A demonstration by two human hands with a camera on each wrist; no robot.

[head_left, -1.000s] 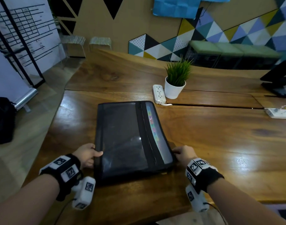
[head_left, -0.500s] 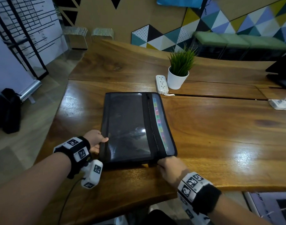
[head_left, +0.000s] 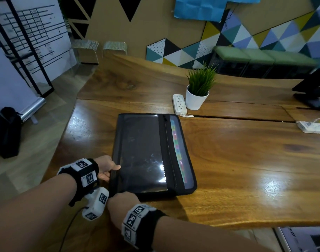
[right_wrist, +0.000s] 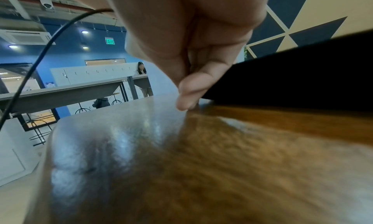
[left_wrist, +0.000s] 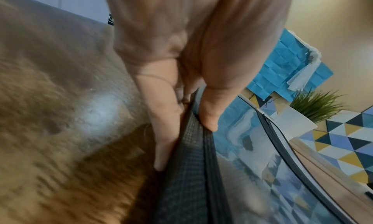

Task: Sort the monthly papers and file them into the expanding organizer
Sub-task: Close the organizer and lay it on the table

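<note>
Closed organizer [head_left: 146,153] flat on table [head_left: 246,160]
Left hand [head_left: 106,167] pinches its limp edge; right hand [head_left: 122,199] fingers curled at the corner, hold unclear; likely floppy, slick

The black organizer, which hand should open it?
Probably the right hand: it sits at the organizer's near left corner, fingers apparently curled there, while the left hand pinches the left edge, steadying it.

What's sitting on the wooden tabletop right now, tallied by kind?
Black expanding organizer: 1
White power strips: 2 (one beside the plant, one near the right edge)
Potted plant: 1
Black stand at the far right, partly cut off: 1
Total: 5
</note>
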